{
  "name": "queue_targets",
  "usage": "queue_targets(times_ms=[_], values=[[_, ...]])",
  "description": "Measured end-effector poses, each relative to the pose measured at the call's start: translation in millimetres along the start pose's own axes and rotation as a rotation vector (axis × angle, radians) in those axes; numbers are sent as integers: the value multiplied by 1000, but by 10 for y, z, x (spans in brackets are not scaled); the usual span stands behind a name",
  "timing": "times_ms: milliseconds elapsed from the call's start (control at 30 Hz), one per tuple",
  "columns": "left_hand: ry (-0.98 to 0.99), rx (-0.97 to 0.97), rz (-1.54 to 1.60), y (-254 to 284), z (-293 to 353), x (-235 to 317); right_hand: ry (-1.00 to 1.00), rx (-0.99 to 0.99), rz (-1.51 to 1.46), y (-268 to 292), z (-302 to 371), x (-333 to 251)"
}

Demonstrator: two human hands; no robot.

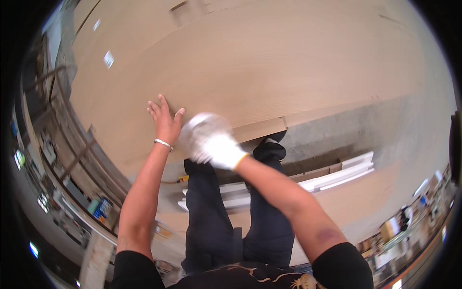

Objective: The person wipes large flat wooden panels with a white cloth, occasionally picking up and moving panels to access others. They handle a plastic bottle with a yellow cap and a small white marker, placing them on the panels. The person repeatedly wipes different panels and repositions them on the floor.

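Note:
My left hand [165,120], bare with a pale bracelet [164,143], lies fingers spread on the large tan board [288,72] near its front edge. Just right of it, my right hand [220,150] wears a white knit glove with a yellow cuff edge. Motion smears the gloved fingers. They seem closed around a whitish-grey rounded thing [204,126], over the board's near edge; its kind is too blurred to make out.
White strips [337,173] lie on the floor by my legs, beside a brown strip. White labels [109,59] mark the board's left part. A rusty metal frame [62,120] stands at left. Assorted items [409,221] crowd the lower right. A yellow tool [183,178] lies by my left leg.

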State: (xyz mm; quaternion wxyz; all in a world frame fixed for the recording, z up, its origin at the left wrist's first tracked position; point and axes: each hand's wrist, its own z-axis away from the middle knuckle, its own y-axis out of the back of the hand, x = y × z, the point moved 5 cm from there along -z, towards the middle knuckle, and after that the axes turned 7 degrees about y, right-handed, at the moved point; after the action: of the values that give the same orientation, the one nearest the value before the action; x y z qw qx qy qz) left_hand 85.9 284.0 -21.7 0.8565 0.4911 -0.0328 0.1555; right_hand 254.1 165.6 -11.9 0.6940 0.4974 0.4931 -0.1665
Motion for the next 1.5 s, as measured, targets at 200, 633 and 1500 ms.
queue_targets(times_ms=[200,633,1500], values=[[-422,-106,-127,-22,-232,1372,-10,153,-28,748,440,303],[-349,-17,-393,-228,-287,1776,-1065,1080,474,3960,2942,2515],[-172,-167,-413,-79,-199,2026,-588,486,684,1724,1203,1060]])
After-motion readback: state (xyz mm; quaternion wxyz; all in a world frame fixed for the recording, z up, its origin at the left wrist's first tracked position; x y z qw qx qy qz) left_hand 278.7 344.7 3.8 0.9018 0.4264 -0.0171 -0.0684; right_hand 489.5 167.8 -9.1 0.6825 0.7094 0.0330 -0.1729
